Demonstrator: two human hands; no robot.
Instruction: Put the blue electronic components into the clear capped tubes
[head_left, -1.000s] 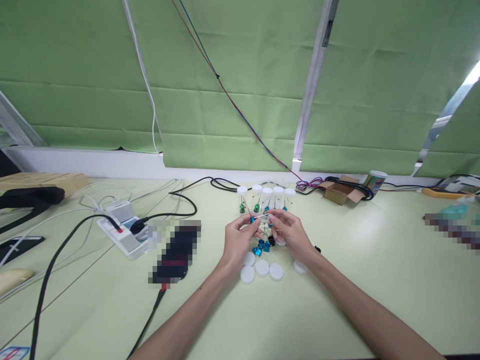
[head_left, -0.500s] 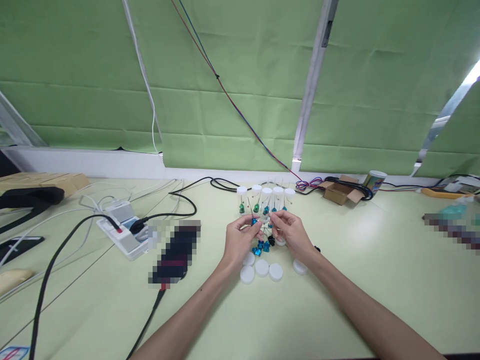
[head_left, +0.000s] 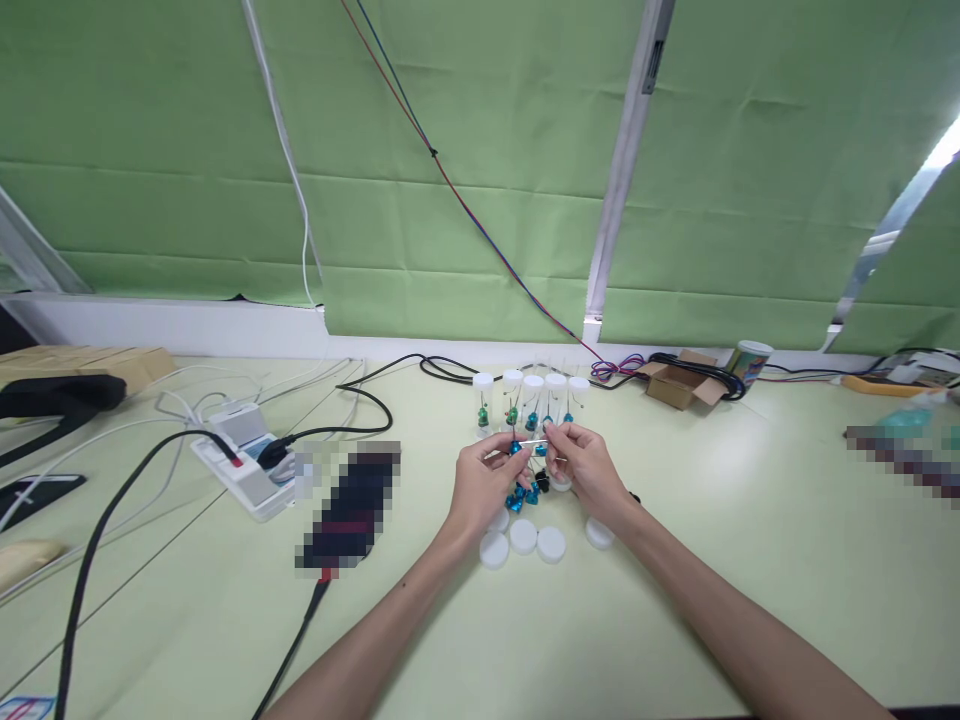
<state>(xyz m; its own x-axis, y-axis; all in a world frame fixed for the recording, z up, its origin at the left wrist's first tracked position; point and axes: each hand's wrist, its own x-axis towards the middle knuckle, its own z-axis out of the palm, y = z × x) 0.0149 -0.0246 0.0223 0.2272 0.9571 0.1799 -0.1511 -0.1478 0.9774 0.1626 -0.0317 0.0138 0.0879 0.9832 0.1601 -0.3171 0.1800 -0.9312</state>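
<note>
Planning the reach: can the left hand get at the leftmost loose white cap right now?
Probably yes: the leftmost loose white cap lies uncovered on the table, close to the left hand, though that hand appears to hold a blue piece.

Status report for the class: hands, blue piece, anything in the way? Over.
Left hand pinching blue piece. Right hand on thin rod. White caps nearby, not blocking.
</note>
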